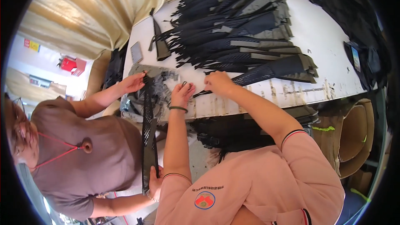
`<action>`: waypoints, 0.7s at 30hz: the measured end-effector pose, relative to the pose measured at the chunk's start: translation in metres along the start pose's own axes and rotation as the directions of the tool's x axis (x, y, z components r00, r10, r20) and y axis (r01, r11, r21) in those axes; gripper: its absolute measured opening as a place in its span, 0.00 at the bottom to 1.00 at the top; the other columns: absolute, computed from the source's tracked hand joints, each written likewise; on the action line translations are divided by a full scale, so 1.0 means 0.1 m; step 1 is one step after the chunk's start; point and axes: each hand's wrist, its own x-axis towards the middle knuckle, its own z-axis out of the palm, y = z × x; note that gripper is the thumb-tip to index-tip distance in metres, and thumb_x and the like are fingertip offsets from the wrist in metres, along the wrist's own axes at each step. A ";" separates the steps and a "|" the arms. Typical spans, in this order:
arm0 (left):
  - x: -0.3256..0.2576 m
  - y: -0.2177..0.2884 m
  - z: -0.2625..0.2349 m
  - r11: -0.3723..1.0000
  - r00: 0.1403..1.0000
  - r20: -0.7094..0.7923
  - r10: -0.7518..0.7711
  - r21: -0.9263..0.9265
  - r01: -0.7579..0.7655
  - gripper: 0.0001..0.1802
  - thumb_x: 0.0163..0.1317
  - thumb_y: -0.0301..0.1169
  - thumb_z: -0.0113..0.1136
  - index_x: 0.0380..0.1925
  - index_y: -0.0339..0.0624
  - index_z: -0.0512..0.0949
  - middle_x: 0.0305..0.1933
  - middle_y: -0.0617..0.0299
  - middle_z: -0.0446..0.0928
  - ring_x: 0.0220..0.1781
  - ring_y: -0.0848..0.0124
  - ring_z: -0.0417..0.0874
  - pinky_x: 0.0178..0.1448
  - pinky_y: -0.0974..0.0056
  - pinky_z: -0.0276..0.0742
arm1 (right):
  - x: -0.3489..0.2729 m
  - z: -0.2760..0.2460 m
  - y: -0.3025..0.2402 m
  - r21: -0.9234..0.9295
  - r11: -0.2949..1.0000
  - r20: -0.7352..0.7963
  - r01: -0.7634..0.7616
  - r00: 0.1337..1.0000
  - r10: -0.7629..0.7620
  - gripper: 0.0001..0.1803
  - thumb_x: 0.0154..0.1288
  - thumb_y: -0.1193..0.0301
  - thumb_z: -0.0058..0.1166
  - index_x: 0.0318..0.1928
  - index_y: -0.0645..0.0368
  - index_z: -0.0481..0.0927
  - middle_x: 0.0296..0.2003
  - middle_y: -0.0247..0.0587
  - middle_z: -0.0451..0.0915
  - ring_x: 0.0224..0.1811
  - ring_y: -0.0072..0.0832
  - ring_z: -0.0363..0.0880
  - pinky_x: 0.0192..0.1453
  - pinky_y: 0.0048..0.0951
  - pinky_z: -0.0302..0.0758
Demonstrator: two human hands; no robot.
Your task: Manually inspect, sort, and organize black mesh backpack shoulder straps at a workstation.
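My right hand (219, 84) is closed, pinching the narrow end of a black mesh fabric strip (260, 75) with grey edging. This strip runs to the right along the near side of the pile. Left of it, my left hand (182, 96) is closed, fingers bent around something small and dark that I cannot make out. A large pile of similar strips (246, 25) lies fanned on the white table (308, 21), narrow ends toward the left. At the left, a co-worker's two hands stretch another mesh strip (148, 129) lengthwise, one hand at each end.
Grey scraps and a clear plastic bag (133, 106) lie by the table's left corner. A phone (136, 52) and a separate strip (160, 41) rest beyond them. Dark fabric (350, 8) covers the right edge. Cardboard boxes (354, 133) stand below right; more dark pieces (229, 133) sit under the table.
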 end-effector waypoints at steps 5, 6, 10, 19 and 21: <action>-0.11 0.08 -0.07 0.985 0.995 -0.035 0.097 0.146 -0.091 0.08 0.60 0.27 0.60 0.33 0.39 0.71 0.41 0.53 0.80 0.36 0.64 0.84 0.39 0.65 0.81 | -0.15 -0.35 0.02 -0.176 0.984 0.106 0.035 0.994 -0.017 0.18 0.48 0.67 0.64 0.43 0.52 0.79 0.42 0.41 0.78 0.50 0.39 0.73 0.51 0.42 0.66; -0.14 0.12 -0.01 0.972 0.995 -0.014 0.101 0.213 -0.096 0.08 0.60 0.27 0.60 0.33 0.39 0.70 0.41 0.53 0.80 0.35 0.65 0.84 0.37 0.65 0.81 | -0.19 -0.40 0.06 -0.181 0.983 0.104 0.031 0.995 -0.012 0.18 0.48 0.67 0.64 0.43 0.52 0.79 0.42 0.41 0.78 0.50 0.39 0.73 0.51 0.42 0.66; -0.28 0.03 0.26 0.973 0.987 0.147 -0.069 0.229 0.034 0.08 0.59 0.26 0.61 0.32 0.40 0.70 0.39 0.55 0.79 0.30 0.69 0.83 0.32 0.68 0.80 | -0.31 -0.40 0.10 -0.363 0.932 0.092 0.019 0.996 0.016 0.16 0.48 0.74 0.59 0.42 0.56 0.78 0.40 0.43 0.76 0.50 0.39 0.72 0.51 0.38 0.67; -0.21 -0.39 0.25 0.925 0.955 0.119 0.271 0.242 -0.292 0.09 0.58 0.25 0.63 0.29 0.40 0.70 0.32 0.65 0.77 0.33 0.78 0.78 0.39 0.72 0.74 | -1.21 -0.07 -0.01 -0.330 0.944 -0.143 0.021 0.987 -0.072 0.31 0.51 0.65 0.61 0.56 0.58 0.69 0.55 0.50 0.66 0.64 0.45 0.59 0.65 0.57 0.54; -0.16 -0.47 0.21 0.901 0.942 0.154 0.298 0.282 -0.331 0.09 0.57 0.25 0.64 0.28 0.40 0.71 0.30 0.68 0.76 0.32 0.81 0.75 0.38 0.74 0.71 | -1.34 -0.23 -0.12 -0.342 0.939 -0.089 -0.038 0.996 0.008 0.38 0.50 0.62 0.64 0.61 0.57 0.65 0.62 0.52 0.60 0.69 0.48 0.52 0.68 0.60 0.48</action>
